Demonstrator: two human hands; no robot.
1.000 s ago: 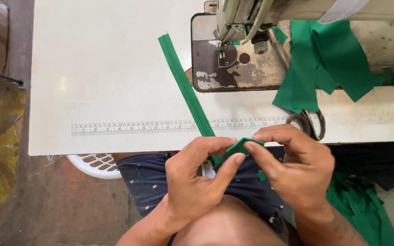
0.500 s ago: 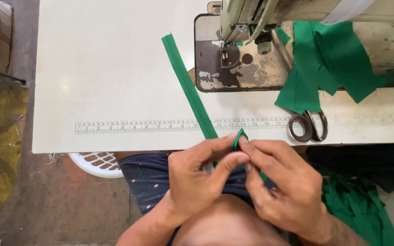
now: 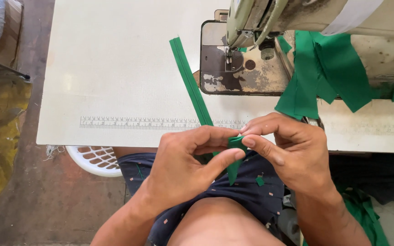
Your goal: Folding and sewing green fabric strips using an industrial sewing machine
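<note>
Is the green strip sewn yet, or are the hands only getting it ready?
Only getting ready. Done: green fabric pieces lie cut beside the sewing machine. In hand: the left hand and right hand pinch the end of the green strip at the table edge. Left: nothing lies under the needle.
</note>
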